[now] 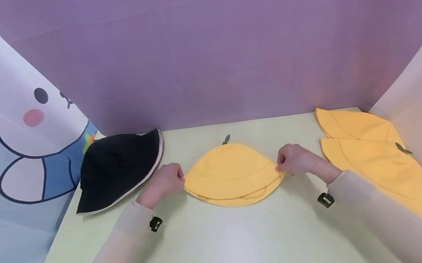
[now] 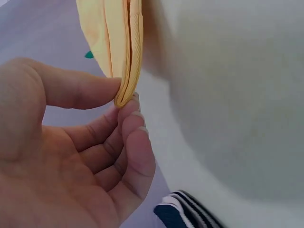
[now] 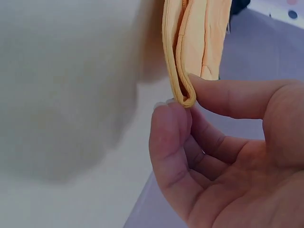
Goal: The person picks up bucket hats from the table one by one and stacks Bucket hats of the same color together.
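Observation:
A yellow bucket hat [image 1: 232,166], folded flat with a small green leaf [image 1: 226,139] on its crown, is at the middle of the table. My left hand [image 1: 166,179] pinches the left end of its brim between thumb and fingertips. At the opposite end, my right hand [image 1: 295,159] pinches the brim in the same way. In the left wrist view the doubled brim edge [image 2: 128,71] runs up from the fingertips. The right wrist view shows the folded brim [image 3: 183,76] with a narrow gap between its two layers.
On the left of the pale table [image 1: 232,246] lies a black bucket hat [image 1: 117,168] with a light-edged brim. Two more yellow hats, one behind [image 1: 362,125] and one in front [image 1: 383,172], overlap at the right. A purple cloth [image 1: 202,54] hangs along the back edge.

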Demonstrator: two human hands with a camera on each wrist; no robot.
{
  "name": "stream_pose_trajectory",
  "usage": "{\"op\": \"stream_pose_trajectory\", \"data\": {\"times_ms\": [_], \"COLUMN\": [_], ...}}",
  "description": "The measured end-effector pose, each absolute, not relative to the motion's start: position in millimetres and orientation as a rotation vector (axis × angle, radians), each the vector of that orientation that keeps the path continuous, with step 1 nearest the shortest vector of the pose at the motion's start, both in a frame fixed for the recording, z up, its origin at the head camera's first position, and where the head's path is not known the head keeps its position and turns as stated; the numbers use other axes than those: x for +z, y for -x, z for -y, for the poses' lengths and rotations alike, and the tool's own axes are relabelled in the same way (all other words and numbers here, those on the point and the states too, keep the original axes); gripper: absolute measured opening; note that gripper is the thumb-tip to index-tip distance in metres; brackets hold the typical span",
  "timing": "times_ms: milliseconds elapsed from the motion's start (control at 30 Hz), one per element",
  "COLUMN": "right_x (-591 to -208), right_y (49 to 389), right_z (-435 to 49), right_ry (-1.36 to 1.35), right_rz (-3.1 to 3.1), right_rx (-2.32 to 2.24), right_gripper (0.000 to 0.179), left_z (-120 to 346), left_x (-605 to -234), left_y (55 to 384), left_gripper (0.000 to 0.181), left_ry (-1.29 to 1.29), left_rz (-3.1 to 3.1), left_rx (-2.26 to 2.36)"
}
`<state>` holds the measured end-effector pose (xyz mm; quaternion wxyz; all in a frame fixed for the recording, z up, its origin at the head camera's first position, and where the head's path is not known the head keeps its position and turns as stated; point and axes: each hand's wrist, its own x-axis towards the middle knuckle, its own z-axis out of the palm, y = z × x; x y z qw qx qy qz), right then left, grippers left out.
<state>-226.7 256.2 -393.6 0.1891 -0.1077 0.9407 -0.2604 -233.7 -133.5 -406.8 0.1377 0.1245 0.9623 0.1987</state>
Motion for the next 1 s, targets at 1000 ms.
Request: {"op": "stream_pose_trajectory", "data": {"times_ms": [1000], "right_x": [-411.6], "right_y": [200.2], "right_z": [-203.0], "right_ry": [0.577], "right_rz": [-2.878], "right_rx": [-0.400], "right_gripper": [0.038], "left_z": [90.3], "left_x": [-421.9], "left_y": [211.1], "left_gripper": [0.043], "left_ry": [-0.586], "left_rz": [-2.865], "left_rx": [0.406]}}
